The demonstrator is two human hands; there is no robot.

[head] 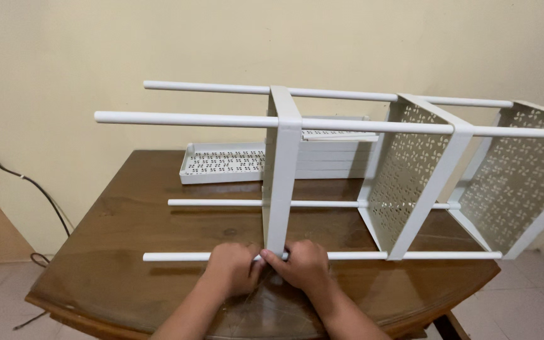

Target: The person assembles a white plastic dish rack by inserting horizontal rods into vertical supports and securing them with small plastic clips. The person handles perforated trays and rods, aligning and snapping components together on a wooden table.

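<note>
**A:** Where do the hands sit?

**B:** Both are curled tight. The left hand (pixel 233 269) and the right hand (pixel 303 264) pinch the near thin white metal pole (pixel 373 255) right where the corner of the leftmost white perforated shelf tray (pixel 283 170) meets it. The fingertips press together around that joint, though I can't quite tell whether they grip the pole itself or the tray's corner socket.

**B:** The whole white shelf rack lies on its side on the glossy brown wooden table (pixel 127 252).

**A:** How much is assembled?

**B:** Three trays are threaded on the four poles: the one under the hands, a middle perforated tray (pixel 404 176) and an end perforated tray (pixel 517 182). The poles' left stretches stand bare.

**A:** Anything left over?

**B:** Loose white perforated trays (pixel 221 162) lie flat behind the rack, not yet on the poles.
</note>
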